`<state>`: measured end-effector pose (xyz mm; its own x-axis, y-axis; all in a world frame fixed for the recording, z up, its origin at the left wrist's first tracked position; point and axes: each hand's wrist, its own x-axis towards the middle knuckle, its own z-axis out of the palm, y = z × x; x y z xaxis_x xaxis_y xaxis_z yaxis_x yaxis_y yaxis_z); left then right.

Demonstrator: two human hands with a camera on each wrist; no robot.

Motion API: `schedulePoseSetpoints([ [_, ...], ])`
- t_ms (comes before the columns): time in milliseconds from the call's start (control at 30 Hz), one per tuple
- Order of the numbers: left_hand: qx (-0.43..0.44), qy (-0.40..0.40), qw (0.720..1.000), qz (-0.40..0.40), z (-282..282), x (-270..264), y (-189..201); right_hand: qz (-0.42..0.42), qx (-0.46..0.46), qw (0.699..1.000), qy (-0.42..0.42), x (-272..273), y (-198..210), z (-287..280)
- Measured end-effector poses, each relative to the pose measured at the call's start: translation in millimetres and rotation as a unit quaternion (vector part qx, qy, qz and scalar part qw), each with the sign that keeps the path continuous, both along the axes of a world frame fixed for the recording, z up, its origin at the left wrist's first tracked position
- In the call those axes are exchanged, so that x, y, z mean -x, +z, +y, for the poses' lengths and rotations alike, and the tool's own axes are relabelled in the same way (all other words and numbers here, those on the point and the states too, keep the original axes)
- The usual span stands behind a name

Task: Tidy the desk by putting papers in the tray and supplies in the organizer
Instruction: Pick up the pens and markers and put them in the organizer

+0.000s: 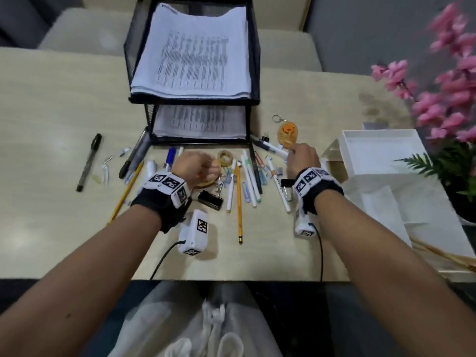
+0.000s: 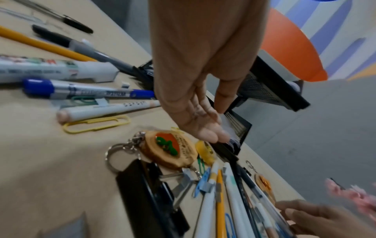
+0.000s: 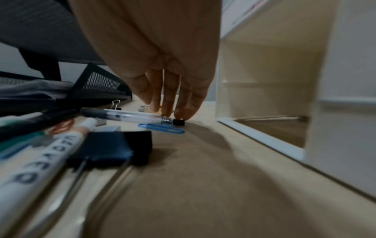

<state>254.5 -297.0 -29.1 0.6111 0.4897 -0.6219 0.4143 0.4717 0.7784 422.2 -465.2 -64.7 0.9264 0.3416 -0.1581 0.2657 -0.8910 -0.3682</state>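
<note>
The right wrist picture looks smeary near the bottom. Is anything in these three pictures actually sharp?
Right wrist view: the near white marker is blurred, the clear pen by the right hand sharper, with a soft shadow on the desk. Left wrist view: the blue marker is fairly crisp, the edges smeared. Head view: mostly clear, the pink flowers blurred.

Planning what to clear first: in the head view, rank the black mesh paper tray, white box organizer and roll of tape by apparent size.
1. Black mesh paper tray
2. White box organizer
3. Roll of tape, far smaller
</note>
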Motion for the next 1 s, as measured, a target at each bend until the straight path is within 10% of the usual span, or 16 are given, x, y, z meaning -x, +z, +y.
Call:
schedulePoseSetpoints([
  [267,0.111,0.009,0.994,-0.008,-12,-2,-15,0.012,0.058,0.997,0.050,-1,-2,5],
  [533,0.073,-0.082,0.993,-0.034,-55,-40,-14,0.161,-0.147,0.975,0.038,77,26,-17],
  [667,0.071,-0.006,0.997,-0.031,-58,-47,-12,0.132,-0.167,0.976,0.035,65,30,-14],
  [1000,0.072,0.000,0.997,-0.028,-50,-10,-20,0.034,0.069,0.996,0.052,20,1,-14],
])
